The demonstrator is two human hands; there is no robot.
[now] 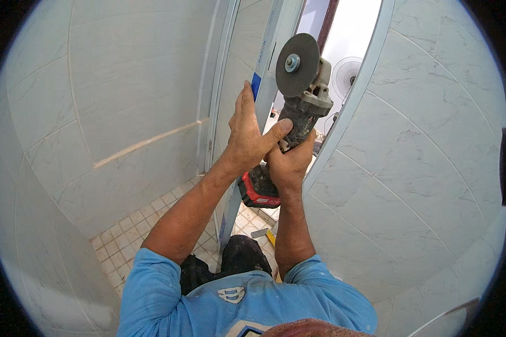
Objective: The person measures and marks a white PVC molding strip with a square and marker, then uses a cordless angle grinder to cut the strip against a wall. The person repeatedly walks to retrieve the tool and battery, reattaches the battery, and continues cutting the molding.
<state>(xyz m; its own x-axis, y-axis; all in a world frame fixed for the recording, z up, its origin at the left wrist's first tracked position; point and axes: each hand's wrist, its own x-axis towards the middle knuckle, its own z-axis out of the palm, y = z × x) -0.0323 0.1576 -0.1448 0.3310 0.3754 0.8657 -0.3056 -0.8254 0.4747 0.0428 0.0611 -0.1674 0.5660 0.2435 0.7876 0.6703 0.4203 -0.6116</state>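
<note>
A cordless angle grinder [302, 115] is held up in front of me, its dark round cutting disc [298, 65] at the top. Its red and black battery [258, 187] hangs at the lower end. My right hand [291, 164] is closed around the grinder's body. My left hand [248, 130] is open with its fingers stretched upward, beside the edge of the pale blue door [269, 59]. The left thumb reaches across to the grinder's body; whether it presses on it I cannot tell. A blue patch on the door edge shows just past the left fingertips.
Grey marbled wall tiles [416, 146] stand close on the right, bordered by the door frame [348, 109]. Through the gap a white fan [347, 73] is visible. On the small-tiled floor [130, 231] a try square with a yellow handle [271, 237] lies near my legs.
</note>
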